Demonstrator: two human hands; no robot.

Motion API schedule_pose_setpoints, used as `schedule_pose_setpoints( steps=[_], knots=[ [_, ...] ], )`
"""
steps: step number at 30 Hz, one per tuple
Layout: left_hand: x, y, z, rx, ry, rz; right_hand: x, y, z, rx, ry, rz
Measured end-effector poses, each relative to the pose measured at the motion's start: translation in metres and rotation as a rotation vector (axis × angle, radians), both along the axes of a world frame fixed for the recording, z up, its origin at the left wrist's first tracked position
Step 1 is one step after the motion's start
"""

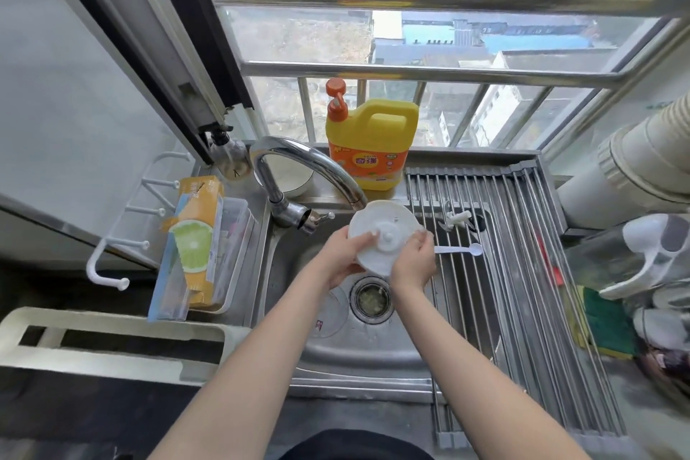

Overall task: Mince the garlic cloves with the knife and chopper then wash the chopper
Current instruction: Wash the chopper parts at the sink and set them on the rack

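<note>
A round white chopper lid (pixel 381 231) with a central hub is held over the steel sink (pixel 358 355), just below the curved tap spout (pixel 317 164). My left hand (pixel 341 259) grips its left rim and my right hand (pixel 412 259) grips its right rim, with its underside facing me. A clear chopper bowl (pixel 330 314) lies in the sink basin beside the drain strainer (pixel 371 297). A white chopper blade shaft (pixel 456 218) and a white spoon (pixel 461 249) lie on the roll-up drying rack (pixel 522 291). No knife or garlic is in view.
A yellow detergent jug (pixel 373 146) with an orange pump stands on the sill behind the tap. A plastic bin with a lemon-print box (pixel 198 243) sits left of the sink. A green sponge (pixel 606 325) and crockery are at the right. Window bars run behind.
</note>
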State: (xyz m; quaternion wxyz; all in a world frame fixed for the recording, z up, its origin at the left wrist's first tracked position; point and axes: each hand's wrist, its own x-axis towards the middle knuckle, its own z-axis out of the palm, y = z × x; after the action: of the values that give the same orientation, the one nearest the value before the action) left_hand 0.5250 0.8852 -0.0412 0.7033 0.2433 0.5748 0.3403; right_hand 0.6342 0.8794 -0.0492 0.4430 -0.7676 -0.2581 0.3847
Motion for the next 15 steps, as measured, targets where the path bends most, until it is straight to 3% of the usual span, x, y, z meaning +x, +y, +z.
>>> schedule_pose_setpoints(
  steps=[2, 5, 9, 12, 15],
  knots=[
    [-0.002, 0.001, 0.002, 0.072, 0.214, -0.065, 0.009, 0.002, -0.003, 0.058, -0.004, 0.116],
    [-0.005, 0.005, 0.007, 0.260, 0.599, -0.366, 0.028, 0.010, -0.007, 0.117, -0.101, 0.345],
    [-0.002, 0.007, 0.006, 0.336, 0.804, -0.404, 0.037, 0.012, -0.014, 0.017, -0.148, 0.566],
    [0.000, 0.002, 0.005, 0.309, 0.784, -0.235, 0.030, 0.003, -0.015, 0.008, -0.284, 0.469],
    [0.010, -0.001, 0.007, 0.154, 0.442, -0.046, 0.018, -0.002, -0.010, -0.075, -0.215, 0.183]
  ],
)
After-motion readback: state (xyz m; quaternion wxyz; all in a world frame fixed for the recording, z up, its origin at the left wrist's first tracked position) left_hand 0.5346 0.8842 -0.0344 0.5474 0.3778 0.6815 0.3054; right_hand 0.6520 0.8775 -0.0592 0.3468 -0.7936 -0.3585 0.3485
